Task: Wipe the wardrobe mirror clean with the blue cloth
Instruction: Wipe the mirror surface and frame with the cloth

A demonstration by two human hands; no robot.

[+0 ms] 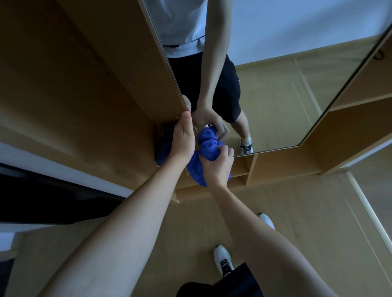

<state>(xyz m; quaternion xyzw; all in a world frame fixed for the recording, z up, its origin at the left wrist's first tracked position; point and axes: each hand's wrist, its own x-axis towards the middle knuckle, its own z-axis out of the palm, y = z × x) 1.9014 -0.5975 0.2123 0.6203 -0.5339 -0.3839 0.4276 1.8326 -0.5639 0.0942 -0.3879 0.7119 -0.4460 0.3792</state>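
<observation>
While the blue cloth (204, 158) is bunched against the lower left corner of the wardrobe mirror (281, 89), the right hand (219, 167) grips it with curled fingers. Just beside, the left hand (183, 139) rests with straight fingers on the mirror's edge, above the wooden floor (288, 218).

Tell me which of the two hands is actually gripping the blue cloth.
The right hand, fingers curled round the bunched blue cloth at the mirror bottom corner. The left hand lies straight along the mirror's edge, holding nothing.
</observation>
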